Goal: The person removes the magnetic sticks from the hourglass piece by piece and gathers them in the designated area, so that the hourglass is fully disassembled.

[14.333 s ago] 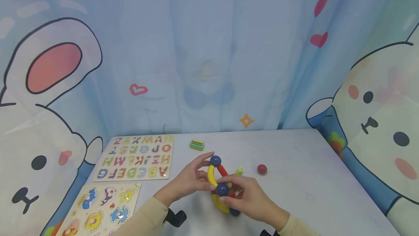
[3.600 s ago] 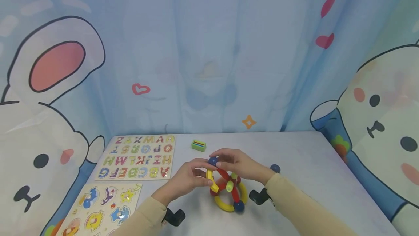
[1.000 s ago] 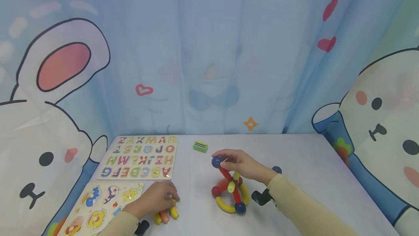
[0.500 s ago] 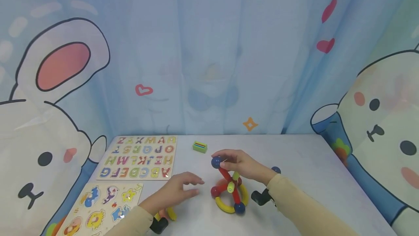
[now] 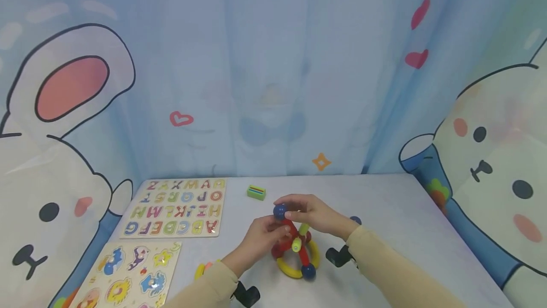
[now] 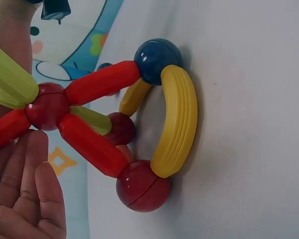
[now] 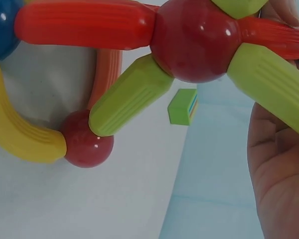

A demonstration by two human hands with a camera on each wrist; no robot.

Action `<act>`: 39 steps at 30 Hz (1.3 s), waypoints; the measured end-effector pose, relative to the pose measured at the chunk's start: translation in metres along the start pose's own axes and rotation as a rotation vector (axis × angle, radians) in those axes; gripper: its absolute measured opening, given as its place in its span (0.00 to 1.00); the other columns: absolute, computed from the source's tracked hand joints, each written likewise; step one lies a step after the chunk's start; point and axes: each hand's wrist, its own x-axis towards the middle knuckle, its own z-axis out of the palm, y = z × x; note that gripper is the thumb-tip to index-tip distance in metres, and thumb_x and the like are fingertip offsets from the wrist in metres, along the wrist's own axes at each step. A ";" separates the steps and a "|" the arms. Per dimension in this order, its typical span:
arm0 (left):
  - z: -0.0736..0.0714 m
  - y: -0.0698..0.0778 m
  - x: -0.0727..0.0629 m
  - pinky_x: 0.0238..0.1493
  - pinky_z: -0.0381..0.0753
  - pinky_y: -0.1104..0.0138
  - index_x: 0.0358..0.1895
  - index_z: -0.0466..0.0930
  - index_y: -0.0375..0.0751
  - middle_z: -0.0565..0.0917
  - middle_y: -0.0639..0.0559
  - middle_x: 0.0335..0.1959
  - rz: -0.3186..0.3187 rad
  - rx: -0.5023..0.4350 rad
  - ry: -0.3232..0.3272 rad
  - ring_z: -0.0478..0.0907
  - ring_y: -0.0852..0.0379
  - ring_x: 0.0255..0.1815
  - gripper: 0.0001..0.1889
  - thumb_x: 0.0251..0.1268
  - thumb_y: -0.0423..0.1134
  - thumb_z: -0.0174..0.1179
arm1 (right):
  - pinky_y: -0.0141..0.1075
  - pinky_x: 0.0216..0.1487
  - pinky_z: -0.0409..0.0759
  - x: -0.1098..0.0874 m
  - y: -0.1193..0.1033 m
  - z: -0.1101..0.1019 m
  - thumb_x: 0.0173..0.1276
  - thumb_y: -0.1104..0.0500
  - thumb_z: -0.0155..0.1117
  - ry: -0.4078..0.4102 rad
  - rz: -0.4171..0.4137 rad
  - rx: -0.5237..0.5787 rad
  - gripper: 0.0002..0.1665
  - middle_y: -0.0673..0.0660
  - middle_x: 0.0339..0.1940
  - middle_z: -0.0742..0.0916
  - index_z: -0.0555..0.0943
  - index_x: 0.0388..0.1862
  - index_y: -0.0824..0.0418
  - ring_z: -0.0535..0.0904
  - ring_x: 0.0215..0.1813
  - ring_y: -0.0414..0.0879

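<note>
A build of magnetic sticks and balls stands on the table, with curved yellow sticks (image 6: pixel 179 119) in its ring base. Straight red and green sticks (image 7: pixel 132 94) meet at a central red ball (image 7: pixel 195 40). Another red stick (image 6: pixel 7 130) leads up from there to a blue ball (image 5: pixel 280 211) at the top. My right hand (image 5: pixel 318 215) pinches this blue ball between thumb and fingers. Just below it, my left hand (image 5: pixel 258 241) grips the upper red stick, thumb in front. Its palm and lower fingers show at the left of the left wrist view.
Loose yellow (image 5: pixel 199 270) and orange sticks (image 5: pixel 208 265) lie by the left sleeve. Another blue ball (image 5: pixel 355 220) sits behind the right sleeve. Letter board (image 5: pixel 179 202) and animal board (image 5: pixel 136 280) lie on the left; a small green block (image 5: pixel 256 192) is further back.
The left hand took a curved yellow stick from the top blue ball to the loose sticks at left, let go, and came back to the red stick. The right hand kept its pinch.
</note>
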 end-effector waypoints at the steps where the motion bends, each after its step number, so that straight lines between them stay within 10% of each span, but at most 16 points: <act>1: 0.001 0.000 0.001 0.51 0.83 0.60 0.54 0.82 0.38 0.87 0.52 0.44 0.004 -0.004 0.006 0.84 0.54 0.46 0.15 0.71 0.41 0.62 | 0.58 0.63 0.72 0.000 0.000 0.000 0.74 0.56 0.62 0.000 -0.004 -0.001 0.23 0.53 0.61 0.82 0.77 0.67 0.53 0.76 0.64 0.54; 39: 0.007 -0.007 0.004 0.44 0.85 0.65 0.47 0.82 0.40 0.88 0.53 0.37 -0.024 -0.032 0.020 0.86 0.57 0.40 0.11 0.66 0.38 0.67 | 0.55 0.67 0.69 -0.001 0.011 -0.007 0.77 0.43 0.55 0.243 0.058 0.122 0.30 0.57 0.58 0.81 0.69 0.70 0.57 0.78 0.61 0.54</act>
